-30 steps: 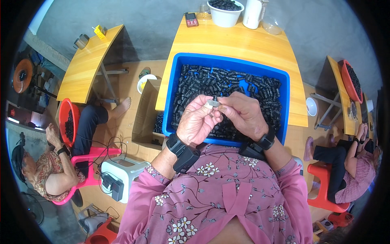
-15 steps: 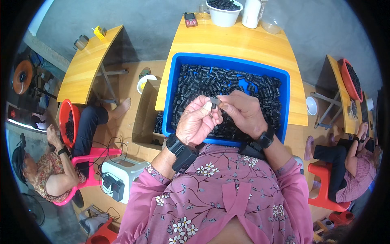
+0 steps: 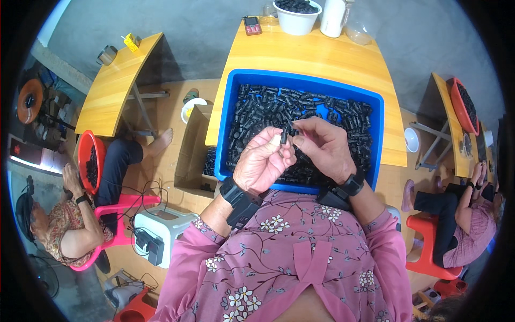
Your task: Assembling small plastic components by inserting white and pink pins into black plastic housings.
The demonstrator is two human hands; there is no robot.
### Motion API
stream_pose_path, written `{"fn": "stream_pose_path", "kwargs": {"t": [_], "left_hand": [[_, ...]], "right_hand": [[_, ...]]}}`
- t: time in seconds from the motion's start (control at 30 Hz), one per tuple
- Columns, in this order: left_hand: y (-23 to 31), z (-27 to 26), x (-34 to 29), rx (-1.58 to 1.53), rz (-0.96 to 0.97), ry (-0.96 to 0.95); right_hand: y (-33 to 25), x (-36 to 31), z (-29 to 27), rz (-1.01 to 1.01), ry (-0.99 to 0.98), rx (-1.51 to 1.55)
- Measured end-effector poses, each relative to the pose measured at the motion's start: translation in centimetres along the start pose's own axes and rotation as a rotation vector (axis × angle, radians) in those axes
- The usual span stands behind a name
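Table (image 3: 316,53): yellow-topped, stood beyond the fingers, unmoved since the earlier frames.
Blue tray (image 3: 377,139): lay beneath and around the fingers, unmoved.
Heap of black pieces (image 3: 263,107): filled most of the tray, below and beyond the fingertips.
Right hand (image 3: 328,149): had drawn slightly away from the left fingertips since half a second earlier; thumb and index finger bent, tips near each other; whether they gripped anything could not be told.
Left hand (image 3: 262,162): thumb and fingers pinched one part, about as before.
Small black part (image 3: 284,138): stood upright at the left fingertips, more exposed than earlier.
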State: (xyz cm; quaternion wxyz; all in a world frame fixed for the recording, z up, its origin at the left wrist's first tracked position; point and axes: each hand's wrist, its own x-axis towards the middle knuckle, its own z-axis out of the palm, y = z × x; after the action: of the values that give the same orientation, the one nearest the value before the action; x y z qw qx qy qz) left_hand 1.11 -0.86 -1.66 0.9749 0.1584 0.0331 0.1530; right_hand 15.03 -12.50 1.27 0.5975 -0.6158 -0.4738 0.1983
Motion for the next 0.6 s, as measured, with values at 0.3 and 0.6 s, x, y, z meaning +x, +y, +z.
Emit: {"fn": "stream_pose_path", "kwargs": {"t": [0.3,0.6], "left_hand": [[-0.17,0.06,0.01,0.084,-0.01,-0.004],[0.02,0.07,0.11,0.038,-0.097,-0.058]], "right_hand": [[-0.86,0.08,-0.09,0.018,-0.05,-0.065],[-0.72,0.15,-0.1,0.078,-0.034,0.05]]}}
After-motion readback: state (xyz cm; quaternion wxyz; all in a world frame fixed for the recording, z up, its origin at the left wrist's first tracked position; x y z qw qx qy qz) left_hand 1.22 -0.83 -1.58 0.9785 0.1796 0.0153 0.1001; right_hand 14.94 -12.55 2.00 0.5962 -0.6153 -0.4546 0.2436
